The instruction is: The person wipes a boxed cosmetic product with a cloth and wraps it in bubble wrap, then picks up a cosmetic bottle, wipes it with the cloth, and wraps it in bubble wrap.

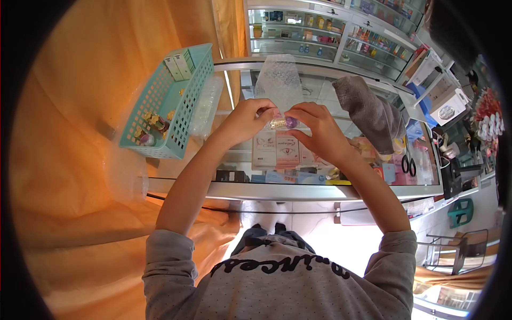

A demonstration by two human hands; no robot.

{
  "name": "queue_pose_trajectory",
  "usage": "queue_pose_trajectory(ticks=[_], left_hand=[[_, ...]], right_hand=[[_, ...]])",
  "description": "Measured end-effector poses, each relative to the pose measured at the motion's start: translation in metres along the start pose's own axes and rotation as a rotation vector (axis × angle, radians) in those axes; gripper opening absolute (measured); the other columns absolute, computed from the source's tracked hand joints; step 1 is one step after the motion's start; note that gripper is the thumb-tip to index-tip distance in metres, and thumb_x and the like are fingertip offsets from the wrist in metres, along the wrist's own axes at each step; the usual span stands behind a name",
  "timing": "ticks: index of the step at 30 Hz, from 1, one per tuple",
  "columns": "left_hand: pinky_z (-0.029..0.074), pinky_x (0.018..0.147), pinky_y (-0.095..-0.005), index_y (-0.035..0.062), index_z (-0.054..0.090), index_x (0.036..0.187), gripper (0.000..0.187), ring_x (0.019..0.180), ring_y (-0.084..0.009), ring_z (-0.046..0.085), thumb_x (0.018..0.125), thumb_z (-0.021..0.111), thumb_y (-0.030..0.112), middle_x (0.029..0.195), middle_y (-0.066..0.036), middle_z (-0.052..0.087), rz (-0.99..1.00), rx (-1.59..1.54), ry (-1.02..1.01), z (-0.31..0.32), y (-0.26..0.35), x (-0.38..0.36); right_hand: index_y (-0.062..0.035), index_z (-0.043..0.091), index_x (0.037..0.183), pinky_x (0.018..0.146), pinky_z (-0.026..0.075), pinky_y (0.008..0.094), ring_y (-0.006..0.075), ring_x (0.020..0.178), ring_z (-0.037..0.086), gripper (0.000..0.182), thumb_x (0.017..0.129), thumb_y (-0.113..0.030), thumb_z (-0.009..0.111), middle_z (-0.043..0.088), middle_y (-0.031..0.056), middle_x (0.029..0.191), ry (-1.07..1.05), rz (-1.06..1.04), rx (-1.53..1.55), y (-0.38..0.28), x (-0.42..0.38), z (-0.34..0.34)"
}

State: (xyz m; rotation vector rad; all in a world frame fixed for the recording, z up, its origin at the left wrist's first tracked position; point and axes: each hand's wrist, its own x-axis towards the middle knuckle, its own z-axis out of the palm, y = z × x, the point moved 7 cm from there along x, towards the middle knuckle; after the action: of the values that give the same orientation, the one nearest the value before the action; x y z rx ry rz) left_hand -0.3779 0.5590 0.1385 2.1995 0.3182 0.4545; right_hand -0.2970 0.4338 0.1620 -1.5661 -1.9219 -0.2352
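A small purple bottle (292, 122) with a gold, patterned end lies sideways between my two hands, just above the glass counter. The fingers of my left hand (255, 116) are pinched at its gold end. My right hand (319, 128) curves its thumb and fingers around the purple end. Part of the bottle is hidden by the fingers. Below the hands, pink and white boxes (287, 149) show through the glass. A sheet of bubble wrap (278, 80) lies just beyond the hands.
A turquoise basket (186, 114) on the left holds gold-topped bottles (154, 121) and white-green boxes (180, 65). Clear plastic packaging (207, 106) stands beside it. To the right are a grey cloth (368, 109) and black-handled scissors (408, 165). Stocked glass shelves (298, 33) stand behind.
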Motion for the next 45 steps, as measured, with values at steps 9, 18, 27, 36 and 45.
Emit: queue_pose_trajectory(ticks=[9,18,27,36,45], left_hand=[[0.046,0.065,-0.0267,-0.0019,0.065,0.094,0.017,0.068,-0.0116,0.057,0.087,0.062,0.013,0.075,-0.006,0.064,-0.063,0.016,-0.144,-0.006,-0.009,0.024],[0.048,0.069,-0.0295,0.0005,0.065,0.096,0.02,0.077,-0.0188,0.063,0.084,0.064,0.015,0.085,-0.012,0.068,0.029,0.168,-0.027,-0.019,0.007,0.023],[0.031,0.105,-0.0356,0.0014,0.06,0.117,0.063,0.12,-0.0268,0.049,0.101,0.017,0.045,0.117,-0.011,0.062,-0.041,0.008,-0.104,-0.007,-0.004,0.026],[0.029,0.107,-0.0368,0.0072,0.055,0.126,0.062,0.125,-0.0293,0.045,0.099,0.02,0.051,0.118,-0.011,0.063,-0.063,-0.039,-0.098,-0.008,-0.012,0.027],[0.03,0.104,-0.0328,0.0069,0.047,0.133,0.053,0.117,-0.0203,0.051,0.101,0.027,0.044,0.111,-0.009,0.066,-0.058,-0.071,-0.101,-0.007,-0.01,0.025]], right_hand=[[-0.0079,0.062,0.104,0.09,0.039,0.0392,0.0271,0.1,0.056,0.033,0.073,-0.011,0.073,0.059,0.008,0.104,-0.073,0.021,-0.064,-0.002,0.011,-0.002],[-0.0079,0.063,0.097,0.086,0.039,0.0414,0.026,0.095,0.054,0.024,0.076,-0.014,0.071,0.054,0.0075,0.097,-0.147,0.031,0.013,0.006,0.018,0.008],[-0.0015,0.061,0.098,0.076,0.044,0.0414,0.0329,0.086,0.056,0.021,0.079,-0.007,0.067,0.057,0.0124,0.096,-0.155,0.09,0.137,0.01,0.02,0.005],[-0.0003,0.062,0.1,0.069,0.046,0.0387,0.0328,0.08,0.058,0.021,0.082,-0.009,0.065,0.057,0.0148,0.095,-0.26,0.154,0.218,0.024,0.022,0.012],[-0.0003,0.059,0.097,0.07,0.046,0.0345,0.0287,0.081,0.06,0.02,0.081,-0.008,0.067,0.061,0.0145,0.091,-0.137,0.22,0.384,0.029,0.022,0.01]])
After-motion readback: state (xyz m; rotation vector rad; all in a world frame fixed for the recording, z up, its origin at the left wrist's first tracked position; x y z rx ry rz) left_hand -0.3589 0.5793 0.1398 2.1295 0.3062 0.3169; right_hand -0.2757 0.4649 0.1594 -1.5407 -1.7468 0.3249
